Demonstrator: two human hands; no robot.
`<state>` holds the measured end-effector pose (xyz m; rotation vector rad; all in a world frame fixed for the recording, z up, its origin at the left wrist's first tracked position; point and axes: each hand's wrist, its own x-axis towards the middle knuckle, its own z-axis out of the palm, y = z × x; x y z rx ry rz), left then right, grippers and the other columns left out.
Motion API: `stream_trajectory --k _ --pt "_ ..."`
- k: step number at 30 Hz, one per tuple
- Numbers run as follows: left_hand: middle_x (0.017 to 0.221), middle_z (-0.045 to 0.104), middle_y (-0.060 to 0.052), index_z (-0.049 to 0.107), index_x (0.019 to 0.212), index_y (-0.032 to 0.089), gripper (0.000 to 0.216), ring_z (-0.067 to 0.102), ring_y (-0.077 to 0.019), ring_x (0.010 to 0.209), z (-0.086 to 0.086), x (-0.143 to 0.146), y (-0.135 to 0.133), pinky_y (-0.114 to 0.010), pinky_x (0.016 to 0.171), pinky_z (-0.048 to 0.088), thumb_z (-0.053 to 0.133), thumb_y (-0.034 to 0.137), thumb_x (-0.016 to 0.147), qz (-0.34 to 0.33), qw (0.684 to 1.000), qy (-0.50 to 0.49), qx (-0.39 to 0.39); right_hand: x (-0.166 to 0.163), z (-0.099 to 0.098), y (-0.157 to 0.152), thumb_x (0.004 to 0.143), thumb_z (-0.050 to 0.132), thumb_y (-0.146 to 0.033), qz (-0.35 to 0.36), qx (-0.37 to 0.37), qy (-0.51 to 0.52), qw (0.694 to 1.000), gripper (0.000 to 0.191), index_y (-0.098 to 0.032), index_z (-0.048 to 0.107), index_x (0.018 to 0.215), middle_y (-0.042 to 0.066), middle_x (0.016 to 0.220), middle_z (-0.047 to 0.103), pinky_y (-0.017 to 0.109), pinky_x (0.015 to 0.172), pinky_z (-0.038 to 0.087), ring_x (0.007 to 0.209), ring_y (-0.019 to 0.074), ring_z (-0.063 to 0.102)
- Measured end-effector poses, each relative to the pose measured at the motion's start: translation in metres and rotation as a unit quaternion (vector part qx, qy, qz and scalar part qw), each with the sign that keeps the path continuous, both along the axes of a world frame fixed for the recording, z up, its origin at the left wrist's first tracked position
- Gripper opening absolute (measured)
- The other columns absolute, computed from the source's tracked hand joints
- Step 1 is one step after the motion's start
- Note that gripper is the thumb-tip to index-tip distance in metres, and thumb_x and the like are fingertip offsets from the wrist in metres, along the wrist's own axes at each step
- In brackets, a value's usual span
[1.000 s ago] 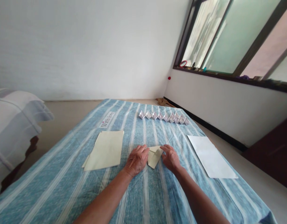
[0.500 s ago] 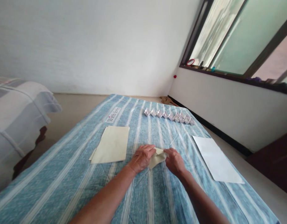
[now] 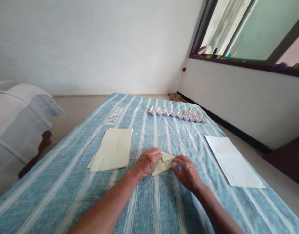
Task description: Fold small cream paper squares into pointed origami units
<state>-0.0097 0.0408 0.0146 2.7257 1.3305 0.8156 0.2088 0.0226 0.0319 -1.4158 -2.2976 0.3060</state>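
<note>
Cream, angular folded paper (image 3: 160,167), right of cream rectangular sheet stack (image 3: 112,149) | left hand (image 3: 148,163): holding left edge; right hand (image 3: 187,171): pinching right corner | step: apparently folding | next: likely needs aligned edges

Two bare hands are counted, one left hand (image 3: 147,164) and one right hand (image 3: 188,172), with one folded cream paper (image 3: 159,168) between them; at least two flat cream sheets (image 3: 112,149) can be made out in one stack, exact total hidden, plus one white top sheet (image 3: 233,161). At least nine silvery folded pieces (image 3: 173,112) are lined up, exact number obscured by overlap where they are doubled up, and one "With love" strip (image 3: 115,116) is seen. One striped cloth (image 3: 54,188), one red-rimmed disc (image 3: 202,50) and one red knob (image 3: 184,69) are also counted
</note>
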Motion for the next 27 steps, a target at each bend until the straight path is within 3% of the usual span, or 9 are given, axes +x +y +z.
stream_trajectory --k 6,11,16,21,27 --pt "0.116 0.067 -0.011 0.066 0.097 0.016 0.021 0.058 -0.0240 0.117 -0.001 0.002 0.005 -0.041 0.103 0.046 0.047 0.007 0.092 0.001 1.000 0.006 0.027 0.007 -0.010 0.008 0.078 0.069 -0.012 0.023 0.035 0.025 0.999 0.023 -0.024 0.071 0.097 0.007 0.108 0.067 0.038 0.088 0.052 0.099 0.0243 0.063" --pt "0.102 0.068 -0.009 0.066 0.092 0.017 0.017 0.061 -0.0233 0.101 0.008 0.004 0.003 -0.039 0.088 0.051 0.050 0.011 0.092 0.003 0.999 0.021 0.036 0.010 -0.016 0.013 0.079 0.070 -0.016 0.031 0.070 0.027 0.997 0.018 -0.024 0.072 0.095 0.008 0.116 0.065 0.041 0.088 0.054 0.104 0.0267 0.063" --pt "0.098 0.068 -0.007 0.064 0.093 0.019 0.015 0.061 -0.0212 0.095 0.012 0.006 -0.001 -0.034 0.082 0.049 0.051 0.012 0.093 -0.001 0.999 0.038 0.036 0.013 -0.007 0.022 0.081 0.069 -0.015 0.104 0.060 0.016 0.993 0.015 -0.022 0.071 0.094 0.008 0.121 0.064 0.040 0.090 0.053 0.108 0.0260 0.062" --pt "0.106 0.069 -0.010 0.064 0.095 0.015 0.017 0.062 -0.0248 0.099 0.012 0.008 -0.004 -0.038 0.082 0.051 0.049 0.010 0.093 0.000 0.998 0.055 0.033 0.014 0.006 0.031 0.085 0.067 -0.014 0.171 0.041 0.008 0.984 0.008 -0.022 0.070 0.086 0.006 0.109 0.067 0.033 0.086 0.053 0.101 0.0211 0.062" --pt "0.109 0.068 -0.011 0.063 0.101 0.014 0.017 0.063 -0.0255 0.102 0.012 0.009 -0.006 -0.040 0.087 0.052 0.050 0.009 0.092 0.001 0.998 0.055 0.022 0.017 0.008 0.040 0.086 0.068 -0.016 0.212 0.041 0.020 0.976 0.005 -0.022 0.069 0.085 0.006 0.104 0.067 0.031 0.080 0.052 0.096 0.0200 0.062"
